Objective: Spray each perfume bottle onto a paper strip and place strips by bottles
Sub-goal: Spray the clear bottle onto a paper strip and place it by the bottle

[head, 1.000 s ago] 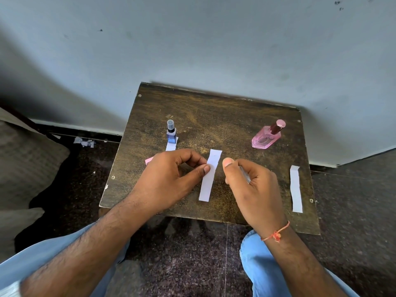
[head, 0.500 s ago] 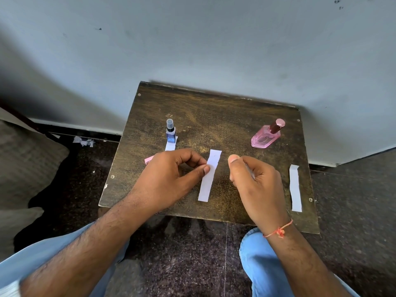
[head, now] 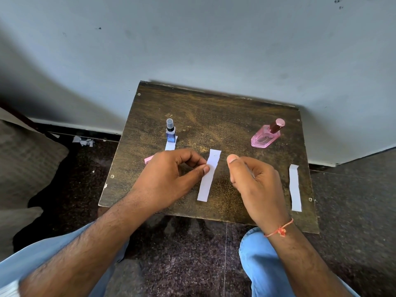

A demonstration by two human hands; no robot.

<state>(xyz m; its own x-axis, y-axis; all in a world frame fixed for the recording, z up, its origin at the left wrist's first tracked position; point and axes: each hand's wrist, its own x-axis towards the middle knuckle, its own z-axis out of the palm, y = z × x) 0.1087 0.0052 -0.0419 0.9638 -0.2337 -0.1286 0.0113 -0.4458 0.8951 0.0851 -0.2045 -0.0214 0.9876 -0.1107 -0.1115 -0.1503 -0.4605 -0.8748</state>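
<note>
My left hand (head: 169, 179) pinches the left edge of a white paper strip (head: 209, 176) between thumb and forefinger at the middle of the small wooden table (head: 214, 116). My right hand (head: 255, 185) hovers just right of that strip. Its fingers are curled in with the thumb up, and a thin pale object barely shows inside them. A small blue spray bottle (head: 170, 132) stands at the back left, on the end of a second strip (head: 170, 145). A pink perfume bottle (head: 266, 136) lies tilted at the back right. A third strip (head: 294, 187) lies near the right edge.
A pink scrap (head: 148, 160) pokes out from under my left hand. The table stands against a pale wall (head: 192, 50). My knees in blue trousers (head: 261, 260) are below its front edge. Torn paper bits (head: 83, 141) lie on the dark floor at the left.
My right hand has drawn away to the right of the middle strip and lifted a little. My left hand still holds the strip in the same place.
</note>
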